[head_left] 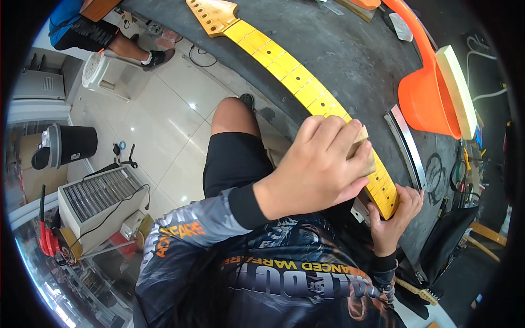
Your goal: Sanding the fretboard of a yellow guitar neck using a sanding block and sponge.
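Note:
A guitar neck (298,77) with a glossy yellow fretboard, black dots and metal frets lies diagonally along the dark workbench. Its headstock (214,15), with several tuner holes, points to the far left. My left hand (314,164) is closed around a small tan block (371,164) and rests it on the fretboard toward the heel end. The fingers hide much of the block. My right hand (398,218) grips the heel end, thumb on one edge and fingers on the other.
Right of the neck, a metal-faced bar (406,146) lies on the workbench (350,60). Beyond it, an orange dipper (424,101) has a pale yellow block (456,90) against its rim. A person (90,35) sits at the far left near a white stool (106,76).

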A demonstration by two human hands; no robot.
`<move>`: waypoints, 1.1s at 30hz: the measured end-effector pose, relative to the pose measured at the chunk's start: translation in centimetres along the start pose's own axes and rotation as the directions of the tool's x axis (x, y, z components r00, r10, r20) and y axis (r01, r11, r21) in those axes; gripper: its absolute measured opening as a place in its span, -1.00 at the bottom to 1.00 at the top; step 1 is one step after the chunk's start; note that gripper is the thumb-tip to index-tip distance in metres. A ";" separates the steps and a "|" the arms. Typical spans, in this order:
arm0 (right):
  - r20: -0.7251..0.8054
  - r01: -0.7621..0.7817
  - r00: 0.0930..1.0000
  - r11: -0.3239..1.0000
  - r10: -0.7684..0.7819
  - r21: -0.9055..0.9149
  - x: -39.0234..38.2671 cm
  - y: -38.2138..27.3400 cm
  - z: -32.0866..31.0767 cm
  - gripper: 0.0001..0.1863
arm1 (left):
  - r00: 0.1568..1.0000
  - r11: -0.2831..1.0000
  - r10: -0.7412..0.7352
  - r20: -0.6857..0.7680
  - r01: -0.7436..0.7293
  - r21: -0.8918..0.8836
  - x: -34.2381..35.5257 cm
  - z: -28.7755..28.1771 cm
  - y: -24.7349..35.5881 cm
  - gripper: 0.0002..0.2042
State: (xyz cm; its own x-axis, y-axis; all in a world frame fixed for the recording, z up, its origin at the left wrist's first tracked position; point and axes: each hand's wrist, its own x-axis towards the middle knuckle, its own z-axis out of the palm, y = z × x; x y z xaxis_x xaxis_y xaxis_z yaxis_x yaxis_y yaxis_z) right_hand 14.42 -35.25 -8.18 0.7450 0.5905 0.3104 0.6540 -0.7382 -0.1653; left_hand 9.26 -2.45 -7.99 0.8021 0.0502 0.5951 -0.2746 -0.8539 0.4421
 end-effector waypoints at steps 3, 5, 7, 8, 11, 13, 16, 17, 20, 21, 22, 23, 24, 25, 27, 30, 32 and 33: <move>0.003 -0.011 1.000 1.000 0.011 -0.006 -0.1 -0.1 0.0 -0.18 | 0.996 0.979 0.006 -0.085 0.012 0.205 2.5 -3.1 -6.0 -0.67; 0.006 -0.008 1.000 1.000 0.008 -0.007 0.0 -0.1 0.0 -0.18 | 0.967 0.898 -0.100 -0.234 0.189 0.397 3.5 -6.2 -12.2 -0.74; 0.003 -0.003 1.000 1.000 0.003 -0.005 0.1 0.0 0.1 -0.18 | 0.959 0.850 -0.116 -0.260 0.231 0.473 2.9 -5.7 -12.2 -0.73; -0.008 -0.007 1.000 1.000 0.007 -0.022 -0.1 -0.1 0.3 -0.19 | 0.982 0.925 -0.112 -0.153 0.160 0.346 2.8 -4.5 -10.0 -0.71; -0.017 -0.002 1.000 0.999 0.001 -0.048 -0.1 0.1 0.5 -0.19 | 0.999 0.998 -0.044 -0.024 0.042 -0.049 0.7 -1.1 0.2 -0.55; -0.014 -0.002 1.000 0.998 0.001 -0.060 -0.4 0.0 0.5 -0.19 | 1.000 0.998 -0.014 0.010 0.015 -0.057 0.3 -1.4 -1.4 -0.60; -0.014 -0.011 1.000 0.998 0.010 -0.066 -0.5 -0.1 0.3 -0.20 | 0.986 0.939 -0.103 -0.128 0.139 0.315 2.4 -5.4 -11.2 -0.75; -0.018 -0.006 1.000 0.998 0.004 -0.067 -0.4 -0.1 0.3 -0.20 | 0.958 0.884 -0.120 -0.259 0.222 0.410 3.0 -6.5 -12.6 -0.80; -0.030 0.005 1.000 0.996 -0.007 -0.087 -0.2 -0.1 0.6 -0.20 | 0.984 0.961 -0.092 -0.155 0.129 0.246 1.9 -3.3 -7.7 -0.71; -0.040 0.015 0.999 0.995 -0.019 -0.099 0.0 -0.2 0.5 -0.21 | 0.991 0.995 -0.062 -0.121 0.071 0.068 1.1 -1.8 -4.9 -0.67; -0.048 0.028 0.998 0.995 -0.032 -0.094 -0.2 0.1 0.8 -0.21 | 0.989 0.998 -0.060 -0.132 0.056 -0.035 -0.1 -0.2 -2.1 -0.68; -0.037 0.027 0.999 0.995 -0.030 -0.092 -0.3 0.2 0.8 -0.21 | 0.988 0.989 -0.058 -0.141 0.038 -0.140 -0.8 0.5 -0.4 -0.68; -0.041 0.021 0.999 0.994 -0.025 -0.107 -0.5 0.3 0.7 -0.21 | 0.995 0.990 -0.009 -0.100 -0.005 -0.138 -0.3 -0.1 -2.0 -0.68; -0.047 0.015 0.999 0.992 -0.021 -0.123 -0.6 0.3 0.7 -0.21 | 0.990 1.000 0.005 -0.140 -0.004 0.011 0.5 -1.5 -4.6 -0.74; -0.048 0.018 0.999 0.992 -0.024 -0.124 -0.5 0.2 0.7 -0.21 | 0.973 0.978 0.036 -0.228 0.012 0.206 1.7 -5.1 -12.0 -0.82; -0.058 0.042 0.997 0.991 -0.050 -0.125 -0.2 0.0 0.9 -0.22 | 0.967 0.979 0.016 -0.254 0.037 0.203 1.1 -3.9 -10.2 -0.84; -0.064 0.045 0.996 0.990 -0.054 -0.135 -0.4 0.2 1.2 -0.22 | 0.961 0.999 -0.001 -0.278 0.013 0.043 0.4 -0.4 -5.4 -0.83; -0.065 0.053 0.996 0.990 -0.062 -0.130 -0.4 0.3 1.3 -0.22 | 0.959 0.994 -0.025 -0.283 -0.005 -0.105 -0.6 1.2 -2.0 -0.81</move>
State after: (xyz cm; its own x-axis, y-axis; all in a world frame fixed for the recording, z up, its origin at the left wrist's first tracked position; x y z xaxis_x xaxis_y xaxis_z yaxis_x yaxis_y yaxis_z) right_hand 14.52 -35.26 -9.56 0.6926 0.6128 0.3805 0.6701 -0.7418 -0.0250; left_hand 10.01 -1.45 -10.03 0.6255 0.2162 0.7497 -0.3330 -0.7950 0.5071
